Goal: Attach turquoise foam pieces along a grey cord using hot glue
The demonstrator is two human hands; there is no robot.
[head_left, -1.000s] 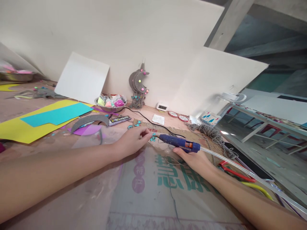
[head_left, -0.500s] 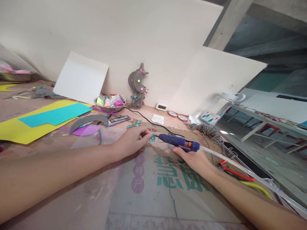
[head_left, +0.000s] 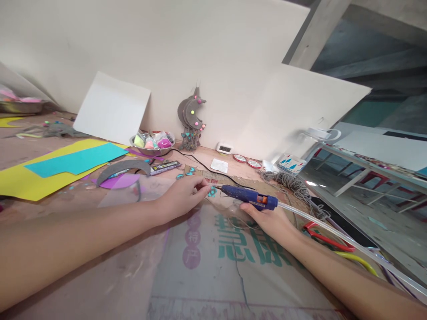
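My right hand point(head_left: 270, 222) grips a dark blue hot glue gun point(head_left: 248, 195), with a long clear glue stick point(head_left: 320, 223) running out of its back. The gun's nozzle points left, close to the fingertips of my left hand point(head_left: 185, 195). Thumb and forefinger of that hand are pinched together; what sits between them is too small to make out. Right by the fingertips and the nozzle is a small teal cutout point(head_left: 212, 192). Other teal cutouts point(head_left: 190, 170) lie on the cardboard just beyond. A loop of thin cord point(head_left: 242, 224) rests below the gun.
A grey moon-shaped ornament point(head_left: 192, 116) stands against the white wall. Nearby are a bowl of coloured clay packs point(head_left: 153, 144), a grey curved strip point(head_left: 125, 170), teal and yellow sheets point(head_left: 76, 161), a coil of grey cord point(head_left: 287, 183), a lidded clear jug point(head_left: 296, 153) and red-handled scissors point(head_left: 328, 238).
Almost nothing differs. Both hands keep their place, and the glue gun's nozzle stays beside the left fingertips with only a very slight shift.
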